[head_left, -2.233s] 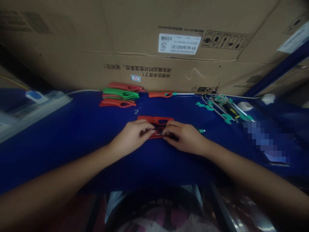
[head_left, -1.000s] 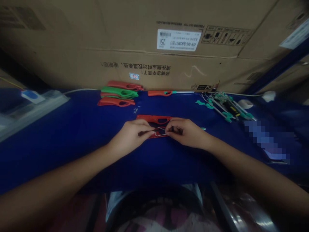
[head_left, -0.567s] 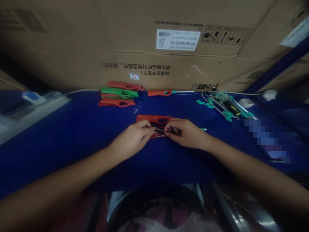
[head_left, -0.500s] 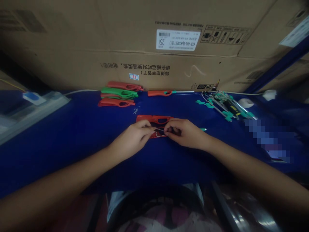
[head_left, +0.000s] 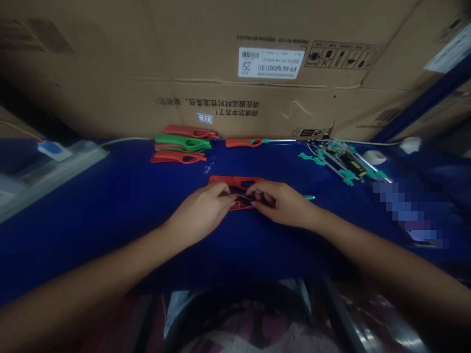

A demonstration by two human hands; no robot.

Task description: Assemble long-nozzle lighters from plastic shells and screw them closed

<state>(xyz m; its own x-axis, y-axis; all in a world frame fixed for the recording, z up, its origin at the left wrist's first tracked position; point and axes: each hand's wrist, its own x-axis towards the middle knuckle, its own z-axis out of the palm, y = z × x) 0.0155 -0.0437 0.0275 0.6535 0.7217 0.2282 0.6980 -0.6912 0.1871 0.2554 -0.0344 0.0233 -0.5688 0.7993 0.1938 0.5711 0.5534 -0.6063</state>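
Observation:
A thin pale wire (head_left: pixel 243 197) stretches between my two hands. My left hand (head_left: pixel 206 208) pinches its left end with closed fingertips. My right hand (head_left: pixel 285 203) is curled at the other end, thumb and forefinger around it; the exact contact is dim and partly hidden. Beneath my fingers lies a red lighter handle shell (head_left: pixel 241 206), with a curled white wire in it. Just behind it is another red handle shell (head_left: pixel 235 181), its trigger opening visible. A teal tip (head_left: pixel 309 197) pokes out beyond my right hand.
Red and green handle shells (head_left: pixel 182 142) are stacked at the back left. An orange lighter (head_left: pixel 243 142) with a metal tube lies by the cardboard box (head_left: pixel 147 59). Metal tubes with teal parts (head_left: pixel 342 159) are heaped at right. Small pale bits (head_left: pixel 207 169) lie behind my left hand.
My right fingers have shifted slightly and spread a little around the wire's end. My left hand has rolled slightly over the wire. The shells stay in place.

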